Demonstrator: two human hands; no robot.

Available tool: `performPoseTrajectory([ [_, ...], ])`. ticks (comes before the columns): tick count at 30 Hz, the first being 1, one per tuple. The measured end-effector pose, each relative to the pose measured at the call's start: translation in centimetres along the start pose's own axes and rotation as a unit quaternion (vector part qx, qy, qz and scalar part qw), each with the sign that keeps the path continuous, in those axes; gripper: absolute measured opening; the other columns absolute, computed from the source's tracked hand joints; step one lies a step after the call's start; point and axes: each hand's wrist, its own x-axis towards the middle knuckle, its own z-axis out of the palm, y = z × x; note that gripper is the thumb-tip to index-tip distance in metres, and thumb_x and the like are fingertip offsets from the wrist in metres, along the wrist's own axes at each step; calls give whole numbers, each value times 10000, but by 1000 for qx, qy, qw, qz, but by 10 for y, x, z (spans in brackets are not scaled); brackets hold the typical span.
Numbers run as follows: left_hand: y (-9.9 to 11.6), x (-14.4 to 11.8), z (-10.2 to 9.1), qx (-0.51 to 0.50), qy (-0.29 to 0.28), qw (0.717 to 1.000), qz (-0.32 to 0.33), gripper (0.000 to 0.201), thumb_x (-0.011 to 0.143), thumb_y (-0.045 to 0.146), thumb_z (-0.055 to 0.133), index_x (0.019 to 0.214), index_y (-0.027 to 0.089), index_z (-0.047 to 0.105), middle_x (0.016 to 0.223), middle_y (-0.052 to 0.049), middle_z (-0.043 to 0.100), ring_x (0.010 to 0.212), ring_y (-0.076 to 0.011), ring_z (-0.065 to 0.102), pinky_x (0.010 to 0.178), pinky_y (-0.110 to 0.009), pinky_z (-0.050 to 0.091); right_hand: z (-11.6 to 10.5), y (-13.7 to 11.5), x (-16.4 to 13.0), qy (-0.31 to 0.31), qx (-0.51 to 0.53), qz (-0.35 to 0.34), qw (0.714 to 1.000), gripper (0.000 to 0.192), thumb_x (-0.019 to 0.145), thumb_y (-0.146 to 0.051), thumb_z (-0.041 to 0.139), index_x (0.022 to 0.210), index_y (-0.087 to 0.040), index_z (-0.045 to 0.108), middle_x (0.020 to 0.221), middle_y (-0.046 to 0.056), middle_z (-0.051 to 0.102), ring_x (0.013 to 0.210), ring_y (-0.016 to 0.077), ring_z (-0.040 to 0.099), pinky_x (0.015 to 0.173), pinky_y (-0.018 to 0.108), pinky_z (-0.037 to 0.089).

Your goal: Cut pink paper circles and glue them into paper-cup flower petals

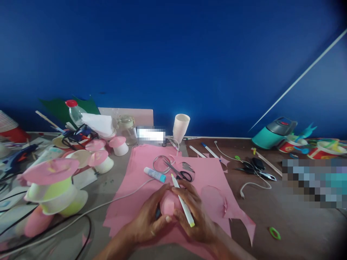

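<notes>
Both hands are around a small rounded pink paper piece (pixel 167 206) low in the middle of the view. My left hand (pixel 149 215) curves along its left side, with the thumb at its lower edge. My right hand (pixel 193 209) presses its right side and also keeps a white marker with yellow ends (pixel 184 204) between the fingers, slanting across the back of the hand. Beneath them lie large pink paper sheets (pixel 124 196). Just beyond the fingertips are black-handled scissors (pixel 183 176) and a glue stick (pixel 154 174). Parts of the held paper are hidden by my fingers.
At left stand cups with pink paper tops (pixel 50 171) and tangled cables. A stack of white cups (pixel 181 127), a glass jar (pixel 127 130) and a teal flask (pixel 272 133) line the back. A white cable (pixel 116 199) crosses the pink sheets. Pliers (pixel 267 176) lie right.
</notes>
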Motion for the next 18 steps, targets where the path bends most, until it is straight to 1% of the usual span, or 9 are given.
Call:
performPoseTrajectory([
  [2, 1, 1, 0, 6, 5, 1000, 1, 784, 879, 570, 574, 1516, 177, 341, 1560, -174, 380, 1426, -346, 371, 1166, -514, 322, 0, 0, 1, 12, 0, 0, 1000, 549, 830, -201, 580, 1368, -236, 478, 1193, 132, 670, 1217, 365, 565, 958, 535, 540],
  [5, 4, 2, 0, 22, 14, 1000, -2, 793, 859, 563, 609, 1525, 228, 339, 1536, -147, 429, 1402, -348, 414, 1146, -490, 363, -1, 0, 2, 11, 6, 8, 1000, 549, 829, -227, 601, 1365, -263, 487, 1203, 126, 664, 1201, 371, 579, 954, 523, 546],
  [8, 9, 4, -2, 36, 10, 999, 8, 752, 855, 572, 607, 1501, 248, 398, 1494, -131, 493, 1362, -349, 469, 1122, -458, 403, -1, 1, 1, 2, 3, 6, 1000, 557, 828, -226, 603, 1370, -253, 477, 1228, 134, 647, 1209, 367, 566, 972, 519, 532],
  [13, 14, 9, -3, 58, -2, 998, 19, 636, 880, 554, 580, 1437, 259, 498, 1418, -122, 580, 1290, -337, 548, 1091, -435, 438, 0, 2, -1, -12, -24, 6, 1000, 534, 830, -203, 579, 1352, -205, 469, 1229, 124, 639, 1212, 327, 554, 997, 523, 505],
  [15, 13, 9, -3, 63, -4, 998, 20, 622, 885, 552, 571, 1427, 253, 510, 1415, -123, 583, 1283, -334, 554, 1091, -433, 439, 0, 1, -1, -5, -31, 7, 999, 519, 834, -221, 575, 1343, -191, 478, 1212, 125, 649, 1205, 329, 558, 1000, 537, 497],
  [18, 9, 7, -3, 81, -7, 997, 2, 654, 887, 570, 555, 1421, 195, 512, 1423, -163, 565, 1285, -336, 549, 1088, -453, 439, -4, 1, -4, 26, -37, 15, 999, 524, 852, -222, 554, 1367, -191, 458, 1222, 128, 653, 1229, 339, 538, 1007, 550, 483],
])
